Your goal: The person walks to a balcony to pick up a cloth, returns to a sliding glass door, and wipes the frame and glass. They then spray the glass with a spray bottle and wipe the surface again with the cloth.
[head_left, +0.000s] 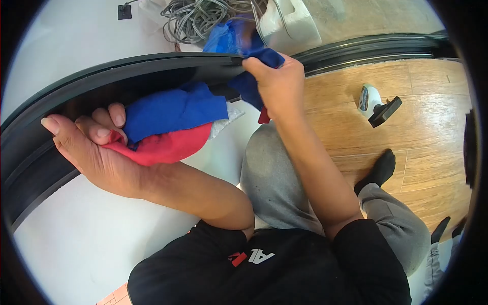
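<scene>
My left hand [96, 147], at the left, has its fingers curled over a blue and red cloth [175, 114]; its thumb points out toward the black frame. A silvery-grey piece [226, 122] sticks out from under the cloth's right end. My right hand [279, 84] pinches a second blue cloth [248, 89] with a bit of red at its lower end. This cloth lies against the end of the long black frame [152, 62], whose dark inner face runs behind both hands. The tips of my right fingers are hidden.
A spray bottle [370, 99] with a black head stands on the wooden floor [340, 112]. Beyond the frame lie a coil of grey cable [198, 20], a blue plastic bag [226, 36] and a white block-like object [295, 25]. Another person's foot [440, 230] shows at lower right.
</scene>
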Tool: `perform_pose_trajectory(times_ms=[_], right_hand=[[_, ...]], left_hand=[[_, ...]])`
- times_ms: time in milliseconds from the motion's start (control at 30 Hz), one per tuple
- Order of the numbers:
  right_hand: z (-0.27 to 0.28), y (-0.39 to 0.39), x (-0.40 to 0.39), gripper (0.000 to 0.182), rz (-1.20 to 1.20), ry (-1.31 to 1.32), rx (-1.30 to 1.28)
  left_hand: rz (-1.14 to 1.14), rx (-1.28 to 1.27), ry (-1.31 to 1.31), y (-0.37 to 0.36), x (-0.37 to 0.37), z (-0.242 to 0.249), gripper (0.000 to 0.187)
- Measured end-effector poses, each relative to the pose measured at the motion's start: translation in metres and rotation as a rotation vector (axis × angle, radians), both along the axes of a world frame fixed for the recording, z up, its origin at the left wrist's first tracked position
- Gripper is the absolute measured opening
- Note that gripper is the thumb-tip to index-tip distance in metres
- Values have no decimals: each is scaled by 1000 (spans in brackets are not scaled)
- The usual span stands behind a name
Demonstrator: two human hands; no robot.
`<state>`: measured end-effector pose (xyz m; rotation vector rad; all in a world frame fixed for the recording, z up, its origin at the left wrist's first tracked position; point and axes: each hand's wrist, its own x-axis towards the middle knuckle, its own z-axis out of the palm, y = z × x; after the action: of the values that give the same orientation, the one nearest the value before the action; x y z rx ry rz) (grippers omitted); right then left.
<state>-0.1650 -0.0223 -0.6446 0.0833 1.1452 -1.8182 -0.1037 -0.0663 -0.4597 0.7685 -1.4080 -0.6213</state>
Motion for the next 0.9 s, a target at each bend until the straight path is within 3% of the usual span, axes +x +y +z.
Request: perform_pose_trajectory(times_ms=[133, 267, 400, 533, 633, 767, 900], right_hand=[[32, 14, 14, 20, -127, 346, -30], [12, 24, -2, 16, 60, 25, -411], [-4, 15, -8, 17, 43, 164, -190], [0, 9, -6, 15, -1, 19, -76], [17, 6, -12, 14, -8, -292, -136], [29, 5, -16, 16, 50, -448, -163], [15, 4, -20, 14, 87, -436, -112]], left_hand=[[-38, 18, 7, 1, 3, 1, 29], [-40, 37, 29, 5, -4, 2, 29], [-59, 27, -3, 5, -3, 3, 26], [-74, 12, -17, 5, -6, 3, 25], [-46, 6, -32, 7, -8, 0, 25], [-61, 12, -12, 6, -6, 1, 27], [-58, 33, 13, 10, -13, 5, 26]])
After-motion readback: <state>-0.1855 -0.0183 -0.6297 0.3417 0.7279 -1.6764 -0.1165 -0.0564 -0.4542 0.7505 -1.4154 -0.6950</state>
